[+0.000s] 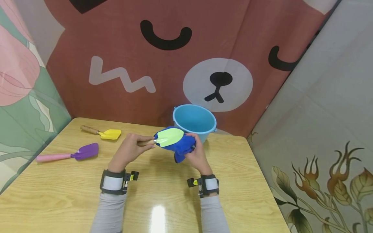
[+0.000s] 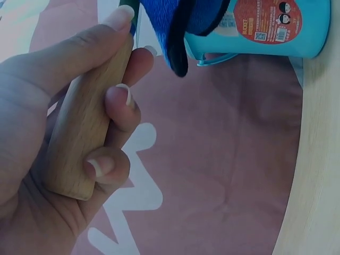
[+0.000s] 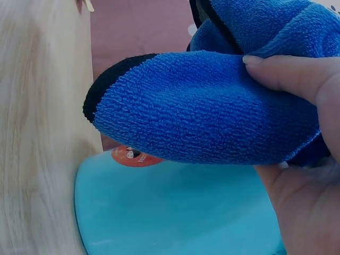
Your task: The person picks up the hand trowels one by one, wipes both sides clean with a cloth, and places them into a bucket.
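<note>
My left hand [image 1: 129,149] grips the wooden handle [image 2: 90,117] of a small hand trowel, whose pale green blade [image 1: 170,137] faces up. Bunched in my right hand [image 1: 198,154] is a blue terry cloth [image 3: 186,111] with dark edging, pinched between thumb and fingers. In the head view the cloth lies behind and under the blade, and a folded end hangs down below. Both are held above the table, just in front of a light blue bucket [image 1: 208,133]. How the cloth touches the blade's underside is hidden.
On the left of the wooden table [image 1: 163,194] lie a yellow trowel [image 1: 110,134] with a wooden handle and a purple trowel [image 1: 85,152] with a pink handle. The bucket stands at the back edge, near a printed bear backdrop [image 1: 122,103]. A patterned curtain [image 1: 314,129] hangs on the right.
</note>
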A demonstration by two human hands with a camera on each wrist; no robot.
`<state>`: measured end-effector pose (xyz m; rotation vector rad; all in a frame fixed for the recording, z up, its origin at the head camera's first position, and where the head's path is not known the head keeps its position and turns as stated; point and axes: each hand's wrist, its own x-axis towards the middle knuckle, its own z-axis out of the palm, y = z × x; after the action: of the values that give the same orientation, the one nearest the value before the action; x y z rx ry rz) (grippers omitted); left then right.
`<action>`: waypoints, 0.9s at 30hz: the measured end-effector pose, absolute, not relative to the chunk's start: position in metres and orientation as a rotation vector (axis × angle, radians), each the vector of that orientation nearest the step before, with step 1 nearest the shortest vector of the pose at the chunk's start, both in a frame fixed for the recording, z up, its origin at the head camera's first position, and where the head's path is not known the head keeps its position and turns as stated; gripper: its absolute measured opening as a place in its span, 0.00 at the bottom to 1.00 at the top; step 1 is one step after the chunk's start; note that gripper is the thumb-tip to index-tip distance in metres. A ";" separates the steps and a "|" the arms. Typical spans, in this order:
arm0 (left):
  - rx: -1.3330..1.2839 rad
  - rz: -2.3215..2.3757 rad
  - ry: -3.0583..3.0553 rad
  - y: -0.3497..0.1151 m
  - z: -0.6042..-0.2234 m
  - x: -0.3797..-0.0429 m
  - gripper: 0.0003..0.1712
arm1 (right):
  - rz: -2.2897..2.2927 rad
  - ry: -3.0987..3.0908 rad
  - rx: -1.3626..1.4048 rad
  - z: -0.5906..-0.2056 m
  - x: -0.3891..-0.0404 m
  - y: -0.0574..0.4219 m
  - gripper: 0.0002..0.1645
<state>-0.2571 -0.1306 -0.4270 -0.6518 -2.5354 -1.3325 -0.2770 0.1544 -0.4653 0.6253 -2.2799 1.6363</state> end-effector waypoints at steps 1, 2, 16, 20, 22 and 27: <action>-0.650 -1.330 -2.538 -0.131 -0.428 -0.258 0.20 | 1.633 -2.276 0.624 -0.465 -0.277 0.155 0.38; -0.649 -1.330 -2.539 -0.132 -0.428 -0.258 0.20 | 1.631 -2.274 0.627 -0.465 -0.277 0.156 0.38; -0.661 -1.288 -2.521 -0.149 -0.431 -0.258 0.19 | 1.638 -2.277 0.597 -0.461 -0.277 0.164 0.37; -0.656 -1.290 -2.514 -0.155 -0.431 -0.257 0.18 | 1.626 -2.282 0.640 -0.443 -0.265 0.162 0.35; -0.636 -1.268 -2.516 -0.158 -0.431 -0.256 0.18 | 1.630 -2.274 0.656 -0.434 -0.259 0.161 0.33; -0.606 -1.237 -2.489 -0.160 -0.428 -0.253 0.19 | 1.670 -2.241 0.659 -0.428 -0.254 0.159 0.33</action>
<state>-0.2526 -0.1604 -0.4285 -0.6059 -2.4895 -1.2366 -0.2543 0.1595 -0.4284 0.6589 -2.2412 1.6697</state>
